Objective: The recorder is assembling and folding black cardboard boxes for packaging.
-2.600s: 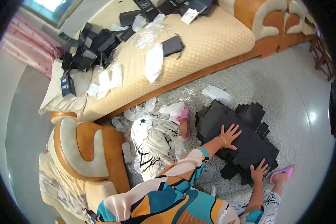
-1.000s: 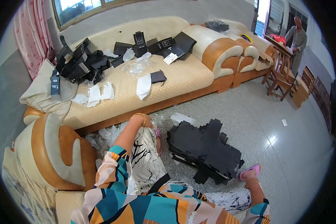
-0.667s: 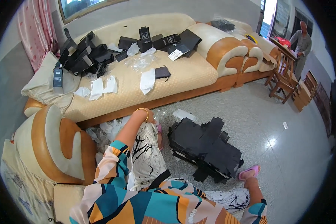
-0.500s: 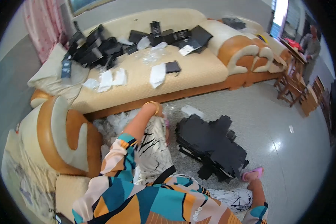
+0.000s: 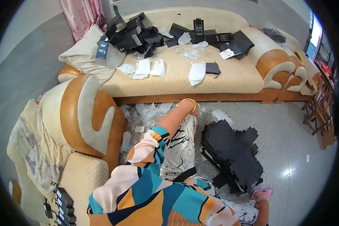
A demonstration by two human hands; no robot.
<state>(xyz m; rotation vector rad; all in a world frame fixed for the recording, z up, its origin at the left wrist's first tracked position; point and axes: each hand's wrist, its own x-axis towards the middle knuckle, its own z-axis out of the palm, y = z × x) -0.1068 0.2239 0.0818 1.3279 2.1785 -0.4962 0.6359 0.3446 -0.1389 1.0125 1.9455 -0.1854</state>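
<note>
My left arm reaches forward over my patterned trousers, with a gold bangle at the wrist. Only a sliver of my left hand shows past the bangle, by my knee; its fingers are hidden. At the lower right, my right hand is low beside my foot in a pink slipper; its fingers cannot be made out. Between my legs and the open floor lies a stack of flattened black cardboard boxes, nearest to both hands. Clear plastic wrappers are heaped on the floor left of my left arm.
A cream sofa holds a pile of black boxes, white paper sleeves and a dark drawstring pouch. An armrest stands at left. Small black hooked boxes line the lower left. Wooden chairs stand right.
My view has turned left, so the scene has shifted right. The small black boxes at lower left have come into view; a person at the far right has gone out. My arms look much the same.
</note>
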